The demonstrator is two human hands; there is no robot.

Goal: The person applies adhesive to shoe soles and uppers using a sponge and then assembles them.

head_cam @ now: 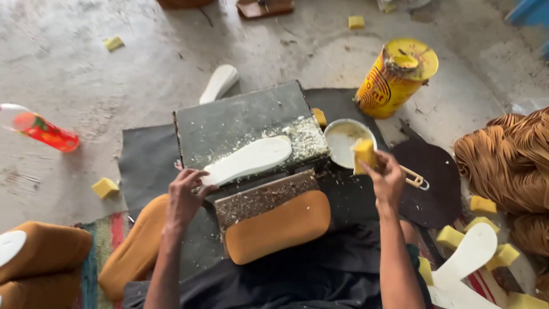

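Yellow cylindrical tin point(396, 77) stands tilted at upper right; red plastic bottle point(43, 131) lies far left; tan strap pile point(509, 163) fills right edge. Yellow foam cubes point(105, 187) scattered over bare grey concrete floor point(86, 68). Dark glue-crusted work slab point(240, 123) sits frame centre, white foam insole point(249, 160) lying flat on it. Left hand point(186, 197) pinches insole's heel end. Right hand point(388, 180) grips yellow sponge block point(364, 154) over white glue bowl point(343, 140).
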